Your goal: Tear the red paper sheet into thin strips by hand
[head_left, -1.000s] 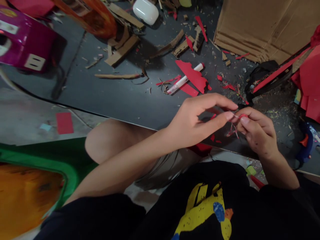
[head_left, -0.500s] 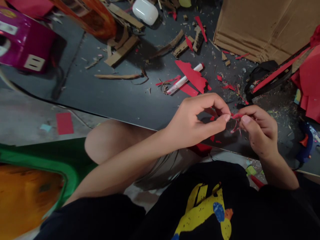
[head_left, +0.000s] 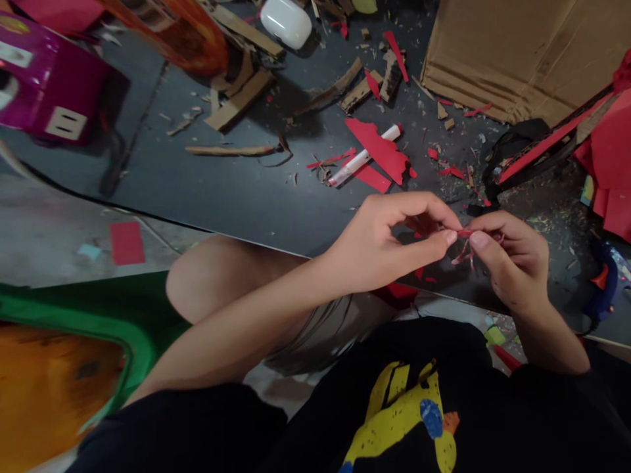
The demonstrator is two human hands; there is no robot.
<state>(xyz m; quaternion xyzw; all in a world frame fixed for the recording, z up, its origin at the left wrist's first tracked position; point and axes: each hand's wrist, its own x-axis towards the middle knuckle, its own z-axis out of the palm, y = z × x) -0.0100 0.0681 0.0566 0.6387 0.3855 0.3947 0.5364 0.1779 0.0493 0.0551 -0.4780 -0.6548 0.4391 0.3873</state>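
A glossy, white, rounded plastic case (head_left: 286,24) lies toward the far side of the dark grey table (head_left: 236,190); its contents cannot be seen. A translucent orange bottle-shaped object (head_left: 197,39), left of the case, is cut off by the upper edge; any contents cannot be determined. A shiny magenta box-shaped unit (head_left: 42,85) is cut off at the left edge. A torn red paper piece (head_left: 379,148) covers part of a slim white marker (head_left: 359,160).

The small, narrow red strip (head_left: 464,233) is held above the table's near edge, thin pale-and-red strands hanging below. The left hand (head_left: 377,240) pinches its left end; the right hand (head_left: 515,256) is clamped, thumb against index finger, farther right. The fingers hide both ends.
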